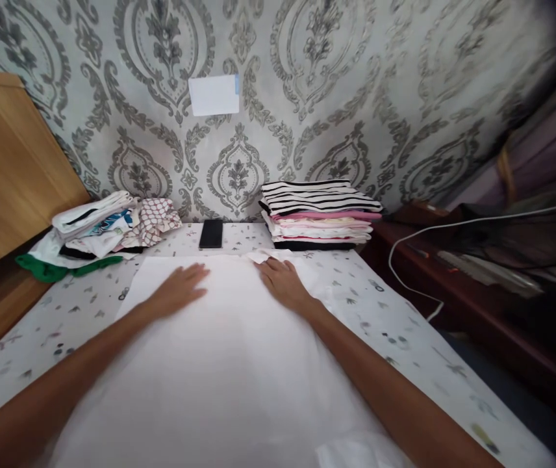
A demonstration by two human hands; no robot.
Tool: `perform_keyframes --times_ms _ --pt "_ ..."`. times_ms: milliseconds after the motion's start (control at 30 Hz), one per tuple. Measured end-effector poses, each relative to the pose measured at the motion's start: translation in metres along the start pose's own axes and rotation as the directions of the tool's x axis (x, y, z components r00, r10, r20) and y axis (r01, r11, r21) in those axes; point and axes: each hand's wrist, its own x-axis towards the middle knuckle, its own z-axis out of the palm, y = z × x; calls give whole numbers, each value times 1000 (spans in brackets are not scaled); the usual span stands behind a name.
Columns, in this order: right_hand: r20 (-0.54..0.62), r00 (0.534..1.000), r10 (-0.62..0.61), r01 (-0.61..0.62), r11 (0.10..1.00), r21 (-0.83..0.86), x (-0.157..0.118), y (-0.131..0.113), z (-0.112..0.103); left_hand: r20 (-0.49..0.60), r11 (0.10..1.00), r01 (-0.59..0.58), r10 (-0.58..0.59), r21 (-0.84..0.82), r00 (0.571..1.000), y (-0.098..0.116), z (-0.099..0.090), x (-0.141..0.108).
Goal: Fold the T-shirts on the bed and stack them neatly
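Note:
A white garment lies spread over the patterned bed sheet, reaching from its far edge down to the bottom of the view. My left hand rests on its upper left part, palm down with the fingers stretched out. Near the far right corner, my right hand lies on the cloth, its fingertips by a small turned-up flap. Whether those fingers pinch the flap cannot be made out. Both forearms reach in from the lower corners, over the garment's sides.
A black phone lies beyond the garment. Folded clothes are stacked at the back right, with looser clothes at the back left. Wooden furniture borders the left; a white cable hangs on the right. Patterned wallpaper covers the wall behind.

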Motion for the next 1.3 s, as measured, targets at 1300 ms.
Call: perform_keyframes --times_ms 1300 --pt "47 995 93 -89 993 -80 -3 62 4 -108 948 -302 291 -100 951 141 20 107"
